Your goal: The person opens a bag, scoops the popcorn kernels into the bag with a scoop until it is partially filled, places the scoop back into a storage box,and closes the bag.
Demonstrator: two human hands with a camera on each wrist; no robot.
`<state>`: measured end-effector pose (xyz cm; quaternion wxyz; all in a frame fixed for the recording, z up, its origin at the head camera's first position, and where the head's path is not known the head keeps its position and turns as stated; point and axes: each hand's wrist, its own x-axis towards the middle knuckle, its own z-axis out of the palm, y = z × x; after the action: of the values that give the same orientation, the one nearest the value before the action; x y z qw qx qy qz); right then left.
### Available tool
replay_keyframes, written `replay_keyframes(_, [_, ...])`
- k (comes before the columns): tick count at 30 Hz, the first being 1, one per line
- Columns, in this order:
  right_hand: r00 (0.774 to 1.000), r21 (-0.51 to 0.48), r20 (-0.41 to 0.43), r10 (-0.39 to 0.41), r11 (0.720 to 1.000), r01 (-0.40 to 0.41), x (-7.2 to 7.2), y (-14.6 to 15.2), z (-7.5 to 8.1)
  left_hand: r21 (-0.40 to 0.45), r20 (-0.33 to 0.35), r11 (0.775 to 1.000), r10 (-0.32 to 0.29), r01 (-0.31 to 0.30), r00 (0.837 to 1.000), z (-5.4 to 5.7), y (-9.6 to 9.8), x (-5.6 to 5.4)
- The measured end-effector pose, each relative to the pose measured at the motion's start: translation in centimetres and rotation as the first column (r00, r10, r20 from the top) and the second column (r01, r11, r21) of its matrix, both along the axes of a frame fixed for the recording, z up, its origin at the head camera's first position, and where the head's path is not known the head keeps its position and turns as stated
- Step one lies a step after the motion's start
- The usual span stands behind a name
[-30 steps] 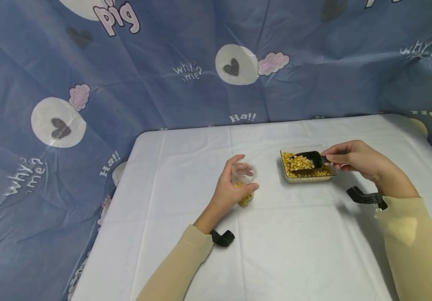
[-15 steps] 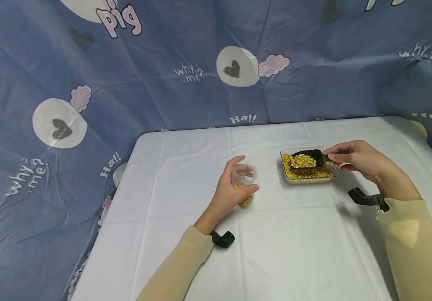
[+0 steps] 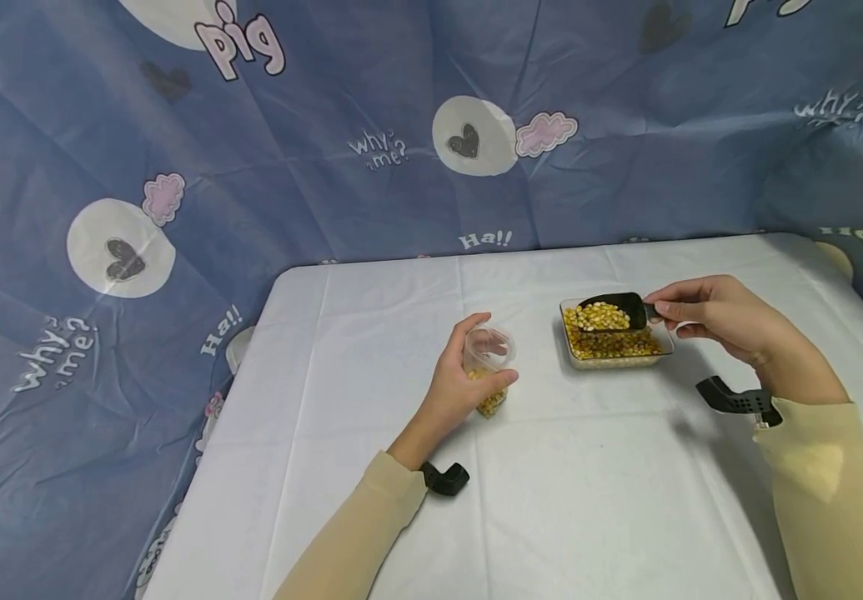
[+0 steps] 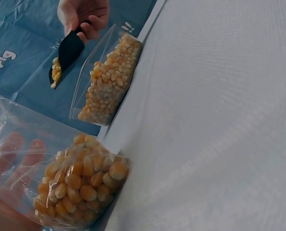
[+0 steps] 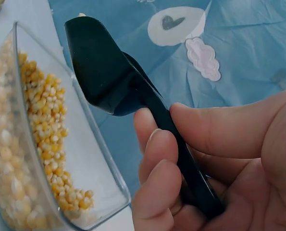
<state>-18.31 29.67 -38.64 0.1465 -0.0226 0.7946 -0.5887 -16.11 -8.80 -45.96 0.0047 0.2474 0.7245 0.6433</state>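
Note:
My right hand [image 3: 731, 318] grips the handle of a black scoop [image 5: 102, 67], fingers and thumb curled round it. Yellow corn kernels [image 3: 602, 317] fill the scoop's bowl, which hangs above a clear rectangular container [image 3: 619, 362]. More corn [image 5: 46, 130] lies in that container, as the right wrist view shows. My left hand [image 3: 455, 379] holds a clear plastic cup [image 3: 489, 348] on the table, thumb on one side and fingers on the other. Corn kernels [image 4: 80, 185] fill the lower part of the cup in the left wrist view.
A white cloth [image 3: 371, 350] covers the table. Behind and to the left hangs a blue printed curtain [image 3: 311, 108]. The container stands to the right of the cup, with a stretch of tablecloth between them. A black wrist mount [image 3: 735, 396] sits on the right wrist.
The right hand has lifted the loaded scoop slightly up from the corn in the container. The left hand and the cup have stayed in place.

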Motion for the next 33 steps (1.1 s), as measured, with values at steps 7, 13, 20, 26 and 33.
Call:
replay_keyframes(7, [0.999, -0.054, -0.036, -0.010, 0.999, 0.008, 0.2, -0.6, 0.6, 0.000, -0.004, 1.000, -0.006, 0.006, 1.000, 0.0, 0.0, 0.1])
replay_keyframes(13, [0.999, -0.083, -0.045, -0.026, 0.996, 0.022, 0.7, -1.1, 1.2, -0.006, -0.007, 1.000, -0.006, 0.006, 1.000, 0.1, 0.0, 0.2])
replay_keyframes(20, [0.997, -0.112, -0.062, -0.037, 0.993, 0.030, 1.2, -2.0, 2.1, -0.002, -0.016, 1.000, -0.009, 0.009, 1.000, 0.1, 0.1, 0.2])
replay_keyframes(26, [0.996, -0.141, -0.082, -0.030, 0.990, 0.018, 1.5, -2.7, 2.6, 0.000, -0.012, 1.000, -0.008, 0.008, 1.000, 0.2, 0.1, 0.2])
replay_keyframes(33, [0.994, -0.131, -0.107, -0.009, 0.991, -0.005, 1.7, -2.9, 2.8, 0.019, -0.019, 1.000, -0.019, 0.019, 1.000, 0.2, 0.2, 0.2])
